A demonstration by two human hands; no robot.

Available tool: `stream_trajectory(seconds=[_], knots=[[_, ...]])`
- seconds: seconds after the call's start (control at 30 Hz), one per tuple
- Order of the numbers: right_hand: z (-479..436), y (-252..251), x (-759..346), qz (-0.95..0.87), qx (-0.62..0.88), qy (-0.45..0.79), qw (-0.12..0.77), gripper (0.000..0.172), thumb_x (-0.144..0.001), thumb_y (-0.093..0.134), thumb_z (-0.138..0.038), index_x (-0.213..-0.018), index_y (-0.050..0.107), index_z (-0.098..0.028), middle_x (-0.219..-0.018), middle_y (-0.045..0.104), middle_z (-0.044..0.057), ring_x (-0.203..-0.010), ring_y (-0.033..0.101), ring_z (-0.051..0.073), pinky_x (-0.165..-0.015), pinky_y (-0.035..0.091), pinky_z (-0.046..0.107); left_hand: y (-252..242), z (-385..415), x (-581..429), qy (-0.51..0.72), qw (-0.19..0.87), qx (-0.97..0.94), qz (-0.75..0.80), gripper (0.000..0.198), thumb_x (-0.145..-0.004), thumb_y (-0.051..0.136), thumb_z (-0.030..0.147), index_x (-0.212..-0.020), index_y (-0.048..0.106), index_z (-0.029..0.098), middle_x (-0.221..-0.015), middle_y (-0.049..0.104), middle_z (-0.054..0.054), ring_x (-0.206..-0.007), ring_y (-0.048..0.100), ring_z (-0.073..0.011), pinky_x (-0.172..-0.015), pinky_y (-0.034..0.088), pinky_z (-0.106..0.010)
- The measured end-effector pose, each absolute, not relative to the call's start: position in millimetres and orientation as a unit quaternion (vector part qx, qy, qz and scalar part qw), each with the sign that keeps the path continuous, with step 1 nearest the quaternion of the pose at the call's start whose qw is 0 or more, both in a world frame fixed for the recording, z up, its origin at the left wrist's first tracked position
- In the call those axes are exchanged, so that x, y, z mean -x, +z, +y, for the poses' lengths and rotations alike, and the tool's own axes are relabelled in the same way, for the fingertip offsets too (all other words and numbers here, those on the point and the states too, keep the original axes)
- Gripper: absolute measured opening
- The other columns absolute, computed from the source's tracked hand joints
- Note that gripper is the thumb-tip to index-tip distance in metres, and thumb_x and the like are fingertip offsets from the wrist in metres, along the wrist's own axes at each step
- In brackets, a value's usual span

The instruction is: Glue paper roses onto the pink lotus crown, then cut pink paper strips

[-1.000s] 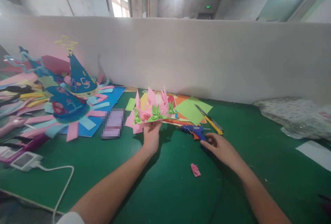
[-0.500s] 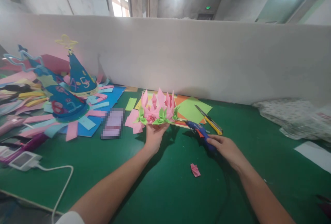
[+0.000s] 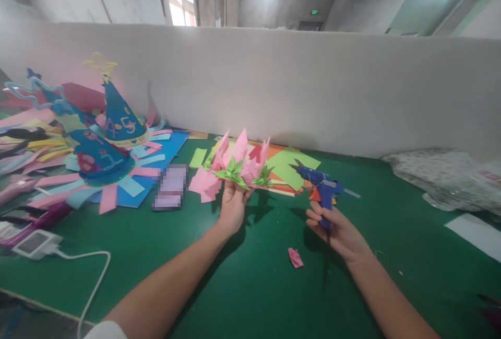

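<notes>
A pink paper crown (image 3: 240, 156) with pointed tips, green paper leaves and a pink paper rose is held up off the table by my left hand (image 3: 234, 207), its fingers closed on the lower edge. To the right, my right hand (image 3: 338, 229) grips a blue glue gun (image 3: 325, 188) by its handle, fingers near the orange trigger. The gun's nozzle points left and up, apart from the crown. Below, between the two hands, a small folded pink paper piece (image 3: 295, 258) lies on the green table (image 3: 250, 297).
Blue party hats (image 3: 124, 114) with paper strips stand at the left. A phone (image 3: 171, 187) lies beside pink paper scraps (image 3: 205, 185). Green paper (image 3: 293, 164) and orange sheets are behind the crown. A white cable (image 3: 102, 271) runs down front left; plastic bags (image 3: 426, 177) lie right.
The crown has turned and tipped in my left hand. My right hand has rotated the glue gun upright, its nozzle moving up and right, away from the crown.
</notes>
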State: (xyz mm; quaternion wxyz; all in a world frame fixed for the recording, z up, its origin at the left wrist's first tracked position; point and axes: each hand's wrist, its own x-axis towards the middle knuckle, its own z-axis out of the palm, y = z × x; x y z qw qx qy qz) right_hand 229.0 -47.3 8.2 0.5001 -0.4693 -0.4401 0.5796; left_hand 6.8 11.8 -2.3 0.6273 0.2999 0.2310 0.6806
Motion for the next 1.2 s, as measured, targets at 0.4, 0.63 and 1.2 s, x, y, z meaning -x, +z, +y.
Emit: stream_trajectory(seconds=[0.4, 0.63, 1.2], knots=[[-56, 12, -216, -0.515, 0.429, 0.579, 0.464, 0.049, -0.069, 0.056, -0.067, -0.092, 0.052, -0.024, -0.053, 0.041, -0.006, -0.039, 0.037, 0.010, -0.040, 0.034, 0.024, -6, 10, -7, 0.626, 0.660, -0.308, 0.277, 0.038, -0.068, 0.074, 0.043, -0.100, 0.061, 0.026, -0.105, 0.065, 0.001, -0.083, 0.062, -0.0123, -0.070, 0.052, -0.023], [-61, 27, -195, -0.600, 0.573, 0.363, 0.425, 0.043, -0.075, 0.057, -0.056, -0.055, 0.048, -0.020, -0.045, 0.050, 0.000, -0.045, 0.048, 0.013, -0.049, 0.041, 0.027, -6, 3, -10, 0.603, 0.692, -0.311, 0.247, 0.033, -0.070, 0.073, 0.039, -0.095, 0.062, 0.019, -0.098, 0.067, -0.002, -0.083, 0.063, -0.0148, -0.077, 0.053, -0.030], [-63, 25, -190, -0.741, 0.586, 0.098, 0.313, 0.031, -0.087, 0.043, -0.048, -0.078, 0.058, -0.022, -0.066, 0.061, 0.003, -0.060, 0.057, 0.019, -0.057, 0.046, 0.029, -3, -1, -15, 0.597, 0.703, -0.303, 0.243, 0.031, -0.069, 0.073, 0.040, -0.084, 0.066, 0.014, -0.087, 0.070, -0.006, -0.081, 0.066, -0.0165, -0.087, 0.050, -0.035]])
